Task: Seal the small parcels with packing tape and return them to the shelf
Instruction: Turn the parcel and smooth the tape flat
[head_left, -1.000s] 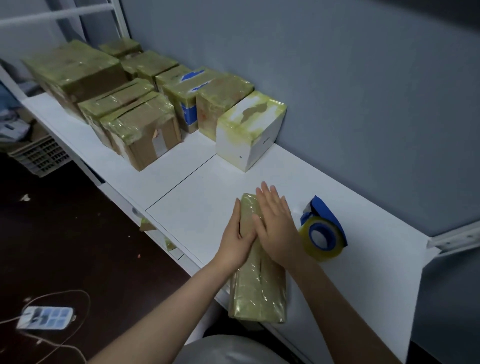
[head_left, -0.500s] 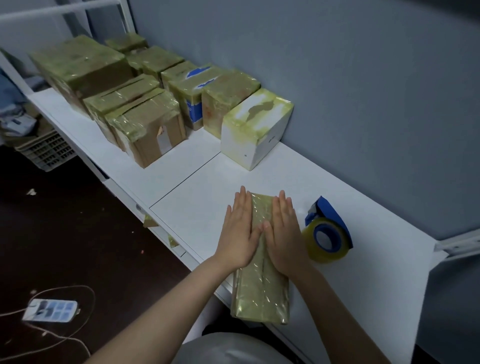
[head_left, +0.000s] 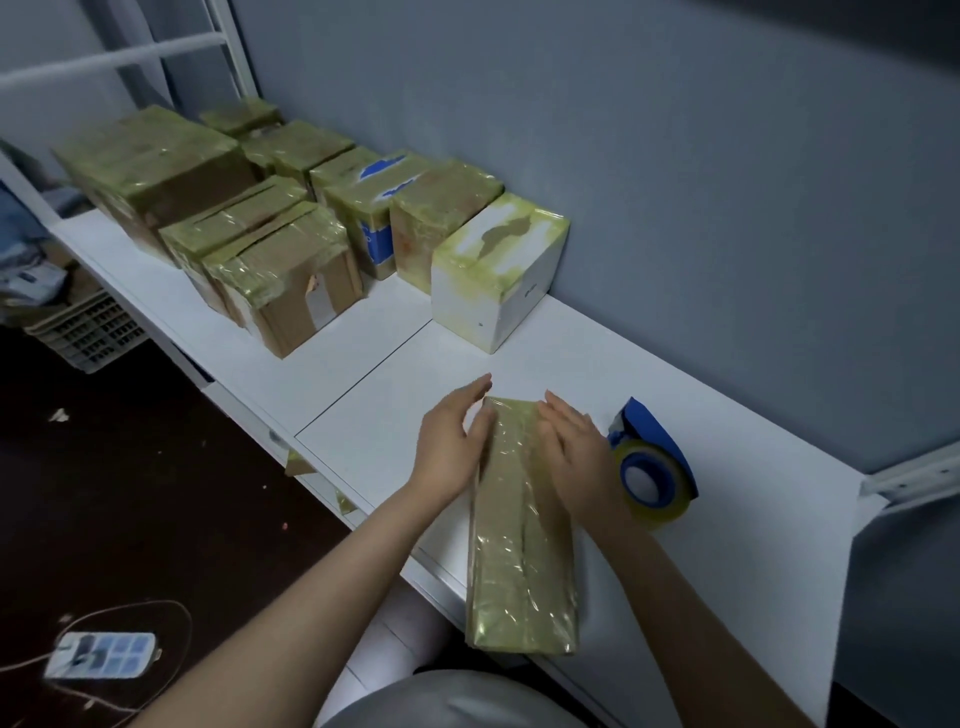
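A long parcel (head_left: 522, 551) wrapped in yellowish tape lies on the white shelf (head_left: 374, 410), its near end hanging over the front edge. My left hand (head_left: 451, 441) rests against the parcel's far left side, fingers together and straight. On the far right side, my right hand (head_left: 576, 457) lies flat on the tape. The hands sit apart, with the top of the parcel showing between them. A tape dispenser (head_left: 649, 467) with a blue handle and a yellow roll stands just right of my right hand.
Several taped boxes (head_left: 280, 270) stand in rows at the back left of the shelf; nearest is a white box (head_left: 498, 270) by the grey wall. A power strip (head_left: 104, 654) with cables lies on the dark floor, and a crate (head_left: 88, 332) sits under the shelf.
My hands lay together on top of the parcel's far end. They have slid apart, one down each side.
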